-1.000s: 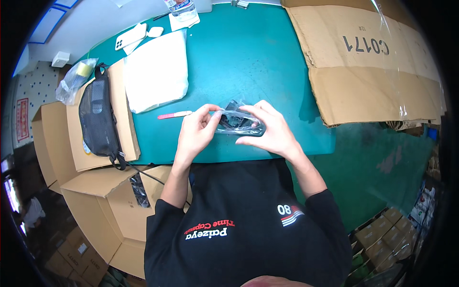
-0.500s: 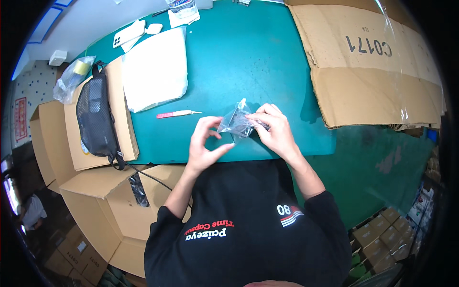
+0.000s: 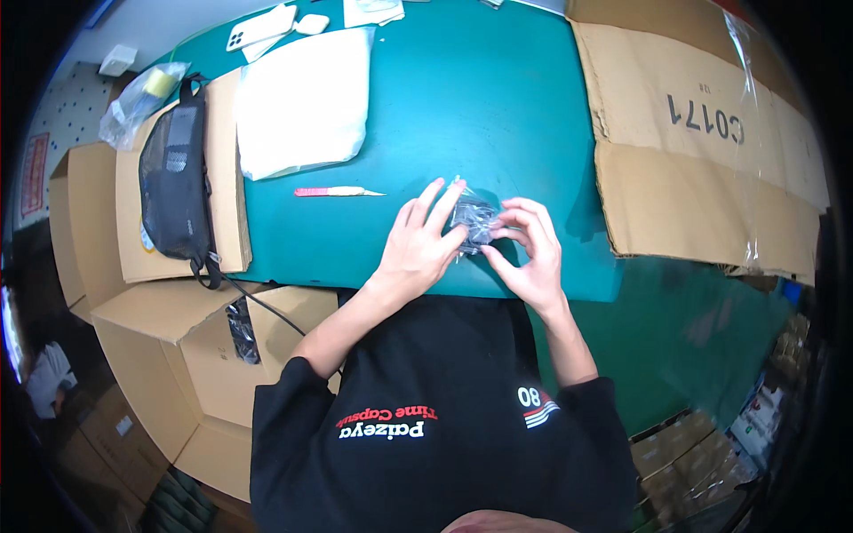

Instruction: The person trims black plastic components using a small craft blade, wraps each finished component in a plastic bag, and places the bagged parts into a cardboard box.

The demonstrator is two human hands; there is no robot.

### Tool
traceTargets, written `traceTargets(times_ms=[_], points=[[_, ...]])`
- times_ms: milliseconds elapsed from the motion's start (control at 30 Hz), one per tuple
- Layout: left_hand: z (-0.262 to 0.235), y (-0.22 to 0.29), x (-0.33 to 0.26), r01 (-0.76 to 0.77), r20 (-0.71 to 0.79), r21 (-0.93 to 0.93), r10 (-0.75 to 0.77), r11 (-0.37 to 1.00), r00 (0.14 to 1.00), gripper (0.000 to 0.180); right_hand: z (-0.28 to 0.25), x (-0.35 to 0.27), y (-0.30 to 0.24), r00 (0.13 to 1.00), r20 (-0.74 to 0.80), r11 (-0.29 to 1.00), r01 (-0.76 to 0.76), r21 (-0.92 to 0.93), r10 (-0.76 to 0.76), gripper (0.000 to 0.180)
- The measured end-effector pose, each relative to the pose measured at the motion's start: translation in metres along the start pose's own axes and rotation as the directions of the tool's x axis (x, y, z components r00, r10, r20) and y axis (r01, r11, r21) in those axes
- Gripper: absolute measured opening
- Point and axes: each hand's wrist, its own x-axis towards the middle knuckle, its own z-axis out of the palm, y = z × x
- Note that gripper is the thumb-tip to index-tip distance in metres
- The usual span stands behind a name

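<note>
1. A small clear plastic bag (image 3: 471,218) with something dark inside sits near the front edge of the green table (image 3: 480,107), pinched between both hands.
2. The left hand (image 3: 418,249) lies against the bag's left side, its fingers stretched long and nearly straight, the fingertips (image 3: 442,194) reaching past the bag's top corner while the thumb presses the bag from below.
3. The right hand (image 3: 531,253) holds the bag's right side with curled fingers, thumb and forefinger closed on the plastic.
4. Just left of the hands, a slim pink-handled knife (image 3: 336,191) lies flat on the table, apart from both hands.
5. Behind the knife rests a white padded bag (image 3: 302,98), touching a flat cardboard sheet (image 3: 227,178) on its left.
6. A black mesh pouch (image 3: 173,182) lies on that cardboard, its strap hanging over the table edge.
7. A white phone (image 3: 260,27) sits at the far left corner.
8. A large flattened cardboard box (image 3: 702,142) with clear film covers the table's right side.
9. Open cardboard boxes (image 3: 169,355) stand below the table on the left.
</note>
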Motion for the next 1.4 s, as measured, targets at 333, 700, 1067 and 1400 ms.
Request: traceTargets(times_ms=[333,700,1067,1400], points=[[0.03,0.002,-0.02,0.033,-0.242,-0.152,-0.07,0.988,0.968,0.043,0.016,0.007,0.012,0.974,0.126,0.821,0.225,-0.524,-0.187,0.021],[0.063,0.001,-0.007,0.008,-0.396,-0.068,-0.035,0.998,0.918,0.042,0.026,0.009,0.019,0.99,-0.026,0.981,-0.143,-0.132,0.141,0.035],[-0.047,-0.031,-0.088,0.161,-0.49,-0.497,-0.429,0.853,0.758,0.046,-0.01,0.039,0.071,0.997,-0.078,0.98,-0.019,-0.198,0.004,0.028],[-0.142,-0.032,-0.329,0.713,-0.809,-0.452,-0.583,0.536,-0.075,0.041,-0.012,0.035,0.099,0.98,-0.199,0.943,-0.045,-0.331,-0.022,0.029]])
